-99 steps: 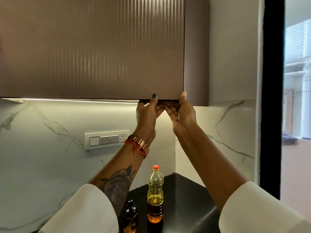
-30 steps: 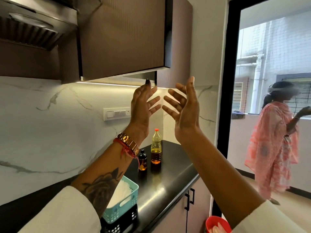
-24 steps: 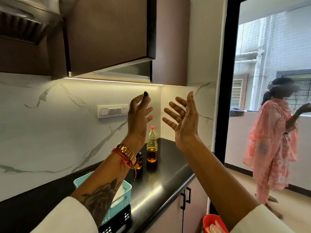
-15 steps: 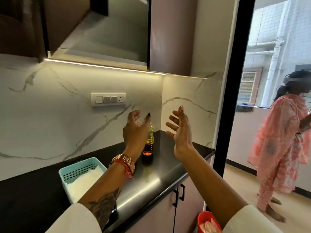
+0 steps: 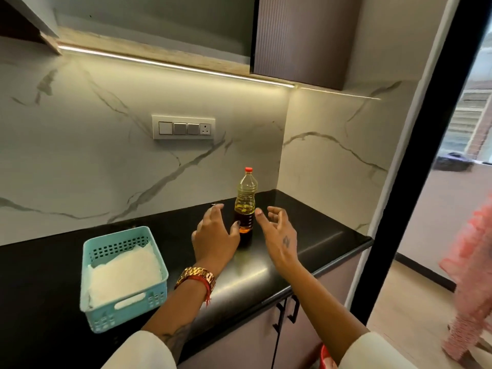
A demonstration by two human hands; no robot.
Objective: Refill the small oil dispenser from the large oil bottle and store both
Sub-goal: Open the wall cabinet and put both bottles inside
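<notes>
Two hands low over black counter [image 5: 306, 235]: left hand [image 5: 214, 235] and right hand [image 5: 279, 235], fingers loosely spread, gripping nothing, flanking upright large oil bottle [image 5: 246, 199] near far corner. Small dispenser hidden.

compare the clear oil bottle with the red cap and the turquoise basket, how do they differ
The clear plastic oil bottle with the red cap stands tall and narrow between both hands; the turquoise plastic basket sits low and wide, left of them. The bottle holds amber oil, the basket something white. Both rest on the black countertop.
</notes>
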